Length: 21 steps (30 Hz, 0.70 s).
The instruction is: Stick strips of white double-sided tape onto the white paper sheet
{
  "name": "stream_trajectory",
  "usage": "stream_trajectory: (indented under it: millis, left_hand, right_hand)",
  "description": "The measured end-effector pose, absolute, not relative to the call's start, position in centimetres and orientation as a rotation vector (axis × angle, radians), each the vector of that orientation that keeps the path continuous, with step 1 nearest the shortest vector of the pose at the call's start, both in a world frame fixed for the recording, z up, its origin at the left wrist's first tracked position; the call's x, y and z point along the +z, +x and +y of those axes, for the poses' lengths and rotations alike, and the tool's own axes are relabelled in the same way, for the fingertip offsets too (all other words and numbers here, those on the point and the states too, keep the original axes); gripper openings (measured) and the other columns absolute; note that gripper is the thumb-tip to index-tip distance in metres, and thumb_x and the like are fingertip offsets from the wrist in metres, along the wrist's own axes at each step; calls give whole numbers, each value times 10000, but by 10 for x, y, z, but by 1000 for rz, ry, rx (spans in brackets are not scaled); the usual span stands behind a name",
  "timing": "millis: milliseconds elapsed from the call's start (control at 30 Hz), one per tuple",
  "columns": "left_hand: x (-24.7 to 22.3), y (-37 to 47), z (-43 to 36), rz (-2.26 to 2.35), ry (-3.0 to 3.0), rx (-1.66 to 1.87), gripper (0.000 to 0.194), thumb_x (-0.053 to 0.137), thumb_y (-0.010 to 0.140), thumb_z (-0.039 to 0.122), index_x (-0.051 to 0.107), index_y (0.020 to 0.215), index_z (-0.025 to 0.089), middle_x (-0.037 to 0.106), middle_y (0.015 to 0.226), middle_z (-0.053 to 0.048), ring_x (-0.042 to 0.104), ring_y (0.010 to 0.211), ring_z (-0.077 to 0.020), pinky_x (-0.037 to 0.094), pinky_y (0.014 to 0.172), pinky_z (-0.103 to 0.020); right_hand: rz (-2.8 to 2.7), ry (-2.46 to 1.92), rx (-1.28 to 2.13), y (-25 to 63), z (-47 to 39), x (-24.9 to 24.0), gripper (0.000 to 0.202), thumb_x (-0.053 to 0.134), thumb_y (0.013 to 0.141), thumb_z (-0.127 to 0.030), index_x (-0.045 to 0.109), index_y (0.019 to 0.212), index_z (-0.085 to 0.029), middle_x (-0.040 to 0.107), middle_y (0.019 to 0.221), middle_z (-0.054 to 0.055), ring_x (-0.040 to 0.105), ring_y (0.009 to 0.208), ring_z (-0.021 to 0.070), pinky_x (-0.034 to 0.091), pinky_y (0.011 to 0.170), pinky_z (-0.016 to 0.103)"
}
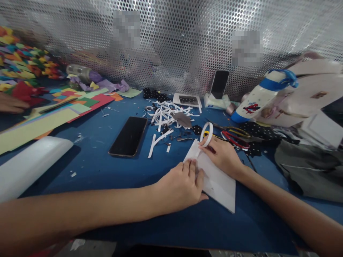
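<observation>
A flat white piece (221,187), card or paper, lies slanted on the blue table in front of me. My left hand (184,185) rests on its left edge, fingers bent and pressing on its surface, the thumb near its lower side. At the upper end of the white piece, my right hand (221,155) pinches a white ring-shaped roll of tape (206,134), which stands upright between the fingertips. A strip seems to run from the roll onto the white piece.
A black phone (129,136) lies left of centre. Behind are white paper strips (163,114), red-handled scissors (235,140) and a bottle (261,96). Grey cloth (308,171) lies right. Coloured paper (40,123), a white rounded object (34,164) and another person's hand (12,103) are left.
</observation>
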<state>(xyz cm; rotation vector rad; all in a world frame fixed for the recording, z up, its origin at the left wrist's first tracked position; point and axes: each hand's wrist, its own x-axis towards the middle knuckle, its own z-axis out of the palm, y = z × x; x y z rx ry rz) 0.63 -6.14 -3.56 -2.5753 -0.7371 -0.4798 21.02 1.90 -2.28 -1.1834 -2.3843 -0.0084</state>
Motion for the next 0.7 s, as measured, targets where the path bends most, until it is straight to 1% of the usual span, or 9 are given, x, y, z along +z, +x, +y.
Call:
stream_trajectory:
  millis: [100,267,700]
  left_hand:
    - [-34,6,-61,-745,-2587,-507,590,455,944,526,611,1152,-4,655,1133,-290,662,1055,-350,571,813,-425]
    - [-35,7,-60,-739,-2581,-522,590,448,947,522,615,1145,-8,658,1118,-298,670,1037,-351,576,798,-423]
    - [-37,7,-62,-742,-2555,-544,602,475,923,551,619,1117,0,656,1115,-304,673,1026,-355,566,779,-411]
  right_hand:
    - [-2427,-1160,-54,209,21,-25,132,524,934,-226,633,985,-171,695,1043,78,678,927,243,536,724,342]
    - [-2471,-1138,-96,208,21,-25,148,493,944,-210,629,979,-165,684,1048,82,665,968,249,542,754,350]
    - [-2515,-1166,-54,208,23,-26,170,471,949,-209,632,939,-153,667,1063,110,641,1006,268,531,811,384]
